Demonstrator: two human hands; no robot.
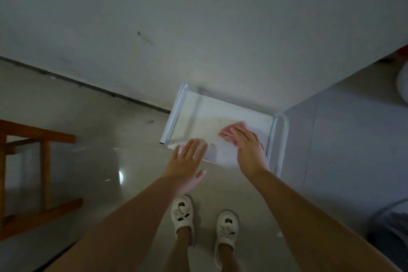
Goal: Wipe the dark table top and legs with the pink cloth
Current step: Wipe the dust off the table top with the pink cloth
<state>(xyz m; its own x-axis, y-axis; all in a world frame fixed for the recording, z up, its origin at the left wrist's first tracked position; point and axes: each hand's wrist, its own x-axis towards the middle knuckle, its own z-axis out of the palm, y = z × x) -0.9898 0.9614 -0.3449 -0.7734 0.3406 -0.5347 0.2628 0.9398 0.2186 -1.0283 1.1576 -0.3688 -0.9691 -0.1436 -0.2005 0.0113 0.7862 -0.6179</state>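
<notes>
A person is standing over a small white rectangular table top (pixel 220 115) with pale tubular metal legs (pixel 283 139), which is sitting tight against the grey wall (pixel 198 28) near a corner; in this light the surface is looking white rather than dark. The right hand (pixel 249 146) is lying flat, fingers spread, pressing down on the crumpled pink cloth (pixel 229 133), which is resting on the right half of the table top, near its right edge but not touching the side rail. The left hand (pixel 187 161) is open and holding nothing, its fingertips resting on the near edge of the table top at the front left, the palm hanging out past the edge over the floor.

The glossy pale tiled floor (pixel 110 150) is lying open to the left and front of the table. A brown wooden chair frame (pixel 44 161) is standing well apart at the far left. The person's white slippers (pixel 183 214) are planted just in front of the table. A dark rounded object, too cropped to identify, is showing at the lower right corner.
</notes>
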